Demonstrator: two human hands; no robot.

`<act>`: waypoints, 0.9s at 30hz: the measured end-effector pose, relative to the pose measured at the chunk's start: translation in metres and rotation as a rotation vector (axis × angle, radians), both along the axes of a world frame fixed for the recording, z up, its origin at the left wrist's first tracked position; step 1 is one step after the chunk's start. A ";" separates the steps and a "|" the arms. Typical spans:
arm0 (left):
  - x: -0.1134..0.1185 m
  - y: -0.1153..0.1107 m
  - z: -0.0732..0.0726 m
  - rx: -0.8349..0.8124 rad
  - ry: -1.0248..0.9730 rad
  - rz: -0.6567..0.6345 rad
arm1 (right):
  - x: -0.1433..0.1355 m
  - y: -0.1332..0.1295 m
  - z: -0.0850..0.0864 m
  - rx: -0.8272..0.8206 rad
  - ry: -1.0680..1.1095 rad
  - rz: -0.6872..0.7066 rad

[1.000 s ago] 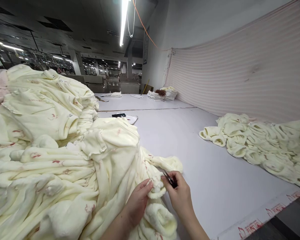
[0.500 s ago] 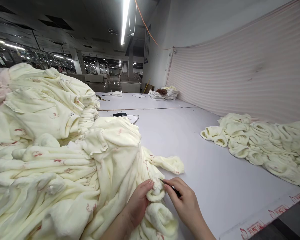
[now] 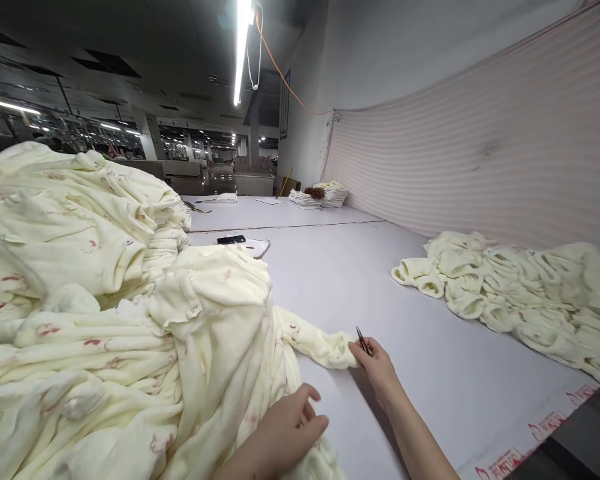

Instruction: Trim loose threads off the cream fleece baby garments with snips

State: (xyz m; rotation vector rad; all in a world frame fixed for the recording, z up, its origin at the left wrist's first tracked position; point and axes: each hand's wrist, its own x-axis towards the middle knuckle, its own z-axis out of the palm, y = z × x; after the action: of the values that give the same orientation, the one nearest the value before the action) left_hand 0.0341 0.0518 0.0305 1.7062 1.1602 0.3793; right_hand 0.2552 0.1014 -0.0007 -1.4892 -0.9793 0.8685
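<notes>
Cream fleece garments with small red prints lie heaped in front of me, and one narrow sleeve or leg (image 3: 320,343) stretches out to the right across the table. My right hand (image 3: 377,370) pinches the end of that piece while also holding small dark, pointed thread snips (image 3: 363,341), tips upward. Closer to me, my left hand (image 3: 293,427) is over the lower edge of the garment pile (image 3: 220,320). Its thumb and fingers are apart, with nothing between them.
Cream garments (image 3: 510,293) lie piled at the right by the pink striped cloth (image 3: 470,167) along the wall. A dark flat object (image 3: 231,239) rests on papers farther up the white table (image 3: 340,273). Folded stacks (image 3: 305,199) stand at the back.
My left hand has let go of the cuff and opened. My right hand has moved up and right with the snips, now gripping the outstretched piece's end. The view has shifted slightly.
</notes>
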 end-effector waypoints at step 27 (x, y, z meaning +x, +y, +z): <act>0.018 -0.008 -0.011 0.096 -0.526 0.340 | -0.063 -0.074 0.026 0.181 -0.346 -0.004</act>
State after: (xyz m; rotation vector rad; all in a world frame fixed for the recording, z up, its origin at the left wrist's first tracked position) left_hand 0.0526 0.0435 0.0193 1.3623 1.0402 1.0400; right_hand 0.1919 0.0275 0.0258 -1.5113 -1.2719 0.5110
